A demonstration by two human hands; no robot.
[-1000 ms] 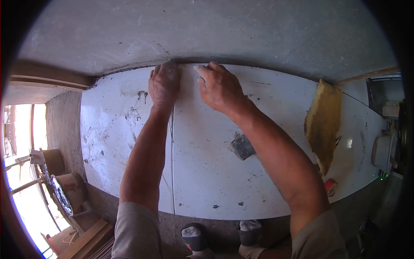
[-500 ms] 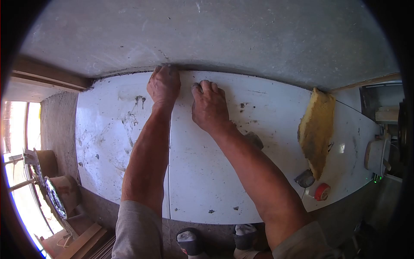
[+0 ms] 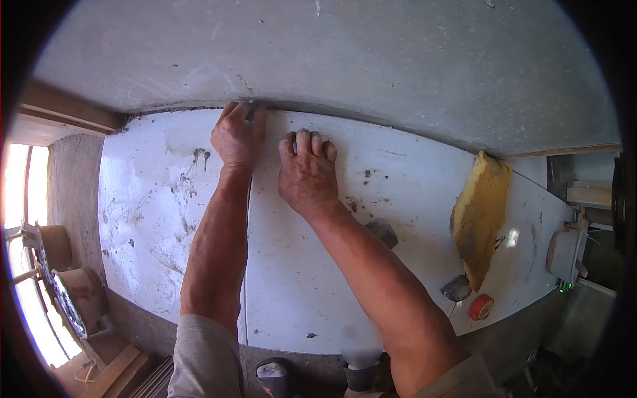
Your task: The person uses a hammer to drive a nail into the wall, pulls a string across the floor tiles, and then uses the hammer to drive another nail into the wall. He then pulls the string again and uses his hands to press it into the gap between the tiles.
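My left hand (image 3: pixel 239 136) is closed at the far edge of a white panel (image 3: pixel 292 278), where it meets the grey wall. Its fingertips are bunched around something small and dark, too hidden to name, in the joint. To the right, my right hand (image 3: pixel 308 174) rests palm down on the panel, its slightly bent fingers a little apart and smudged grey at the tips. Nothing shows in it. Just beyond my right forearm sits a grey lump (image 3: pixel 382 233), partly covered by the arm. Dark specks and smears dot the panel's surface.
A torn yellow foam piece (image 3: pixel 481 219) lies on the right. Near it are a dark grey lump (image 3: pixel 456 288) and a red tape roll (image 3: pixel 481 306). The grey wall (image 3: pixel 345 60) borders the far side. Buckets (image 3: pixel 79 295) and wooden boards (image 3: pixel 119 375) stand at left.
My right hand has shifted slightly left and its fingers have straightened and spread. My left hand has slid a little left along the edge. The camera view has shifted slightly.
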